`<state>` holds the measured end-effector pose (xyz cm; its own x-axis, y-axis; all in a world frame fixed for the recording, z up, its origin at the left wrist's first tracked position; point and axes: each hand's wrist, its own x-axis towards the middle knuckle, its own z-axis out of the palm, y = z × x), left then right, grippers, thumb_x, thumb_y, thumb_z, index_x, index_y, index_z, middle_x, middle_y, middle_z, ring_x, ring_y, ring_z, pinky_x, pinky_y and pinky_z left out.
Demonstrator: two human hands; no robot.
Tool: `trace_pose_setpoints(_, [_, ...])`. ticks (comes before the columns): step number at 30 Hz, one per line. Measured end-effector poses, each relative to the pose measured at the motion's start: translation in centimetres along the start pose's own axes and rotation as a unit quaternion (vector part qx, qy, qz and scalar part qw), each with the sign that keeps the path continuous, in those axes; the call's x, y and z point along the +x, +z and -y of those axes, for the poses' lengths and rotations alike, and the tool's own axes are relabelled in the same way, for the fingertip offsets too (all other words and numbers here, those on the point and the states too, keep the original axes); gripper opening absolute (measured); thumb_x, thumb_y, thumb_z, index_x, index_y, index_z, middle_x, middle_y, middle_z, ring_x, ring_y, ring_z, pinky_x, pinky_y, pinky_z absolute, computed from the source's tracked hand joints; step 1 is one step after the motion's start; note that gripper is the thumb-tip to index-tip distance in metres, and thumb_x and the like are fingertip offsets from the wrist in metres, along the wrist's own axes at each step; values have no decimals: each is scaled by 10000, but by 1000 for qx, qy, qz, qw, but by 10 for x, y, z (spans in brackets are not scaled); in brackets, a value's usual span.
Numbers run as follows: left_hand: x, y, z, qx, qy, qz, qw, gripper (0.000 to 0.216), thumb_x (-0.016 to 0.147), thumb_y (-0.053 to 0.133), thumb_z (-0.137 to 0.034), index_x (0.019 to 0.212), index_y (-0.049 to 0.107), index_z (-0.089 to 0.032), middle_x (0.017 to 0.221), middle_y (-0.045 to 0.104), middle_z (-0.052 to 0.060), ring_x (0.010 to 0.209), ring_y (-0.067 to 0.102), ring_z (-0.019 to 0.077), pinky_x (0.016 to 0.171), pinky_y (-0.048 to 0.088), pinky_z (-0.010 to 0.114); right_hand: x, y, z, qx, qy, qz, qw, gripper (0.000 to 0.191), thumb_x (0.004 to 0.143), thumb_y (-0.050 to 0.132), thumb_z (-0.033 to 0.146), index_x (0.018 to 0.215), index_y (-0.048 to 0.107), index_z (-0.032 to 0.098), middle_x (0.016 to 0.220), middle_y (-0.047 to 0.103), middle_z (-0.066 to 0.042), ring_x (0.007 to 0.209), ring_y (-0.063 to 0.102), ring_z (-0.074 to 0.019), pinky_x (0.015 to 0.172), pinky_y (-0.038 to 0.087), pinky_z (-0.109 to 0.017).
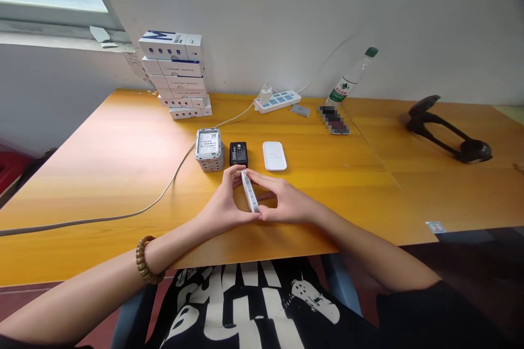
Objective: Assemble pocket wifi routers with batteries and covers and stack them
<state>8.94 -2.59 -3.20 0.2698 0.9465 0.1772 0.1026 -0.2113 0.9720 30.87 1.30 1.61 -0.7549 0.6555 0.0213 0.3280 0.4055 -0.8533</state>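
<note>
Between both hands a thin white plastic device (250, 192) stands on its edge, its slotted side facing up. My left hand (229, 200) grips its ends with thumb and fingers from the left. My right hand (285, 200) pinches the same ends from the right, and the fingertips nearly meet. Just beyond the hands lies a black battery (238, 153) printed 3000mAh. A white rounded cover (274, 156) rests flat to its right. A stack of white-grey device housings (209, 148), the top one showing a printed label, is left of the battery.
Several white boxes (176, 68) are stacked at the back left. A power strip (278, 101) with a plugged-in charger has a cable (164, 191) running left across the table. Further right are a blurred phone (334, 120), a water bottle (347, 80) and a black stand (446, 131).
</note>
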Motion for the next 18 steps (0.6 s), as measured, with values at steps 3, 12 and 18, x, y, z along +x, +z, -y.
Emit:
trace_pose_setpoints(3, [-2, 0, -1, 18, 7, 9, 1000, 1043, 702, 954, -299, 1513, 300, -304, 1506, 507, 154, 1464, 529, 377, 1275, 393, 635, -2, 4, 2, -58, -30, -10, 998, 958, 801, 687, 189, 1687, 340, 80, 1743, 324, -211, 1628, 325, -362, 1333, 292, -572])
trace_pose_setpoints(12, [-9, 8, 5, 60, 9, -34, 998, 1058, 685, 955, -316, 1552, 348, -302, 1574, 456, 154, 1495, 498, 402, 1266, 431, 621, -12, 34, 18, -147, -5, -12, 989, 946, 898, 532, 85, 1744, 110, 106, 1799, 142, -165, 1651, 231, -372, 1333, 337, -557])
trace_pose_setpoints(18, [-10, 10, 3, 65, 30, -40, 997, 1000, 702, 948, -349, 1519, 376, -283, 1549, 476, 162, 1492, 506, 394, 1263, 440, 620, -16, 36, 24, -158, 6, 6, 987, 938, 904, 447, 11, 1748, 54, 126, 1814, 99, -131, 1673, 114, -325, 1365, 254, -547])
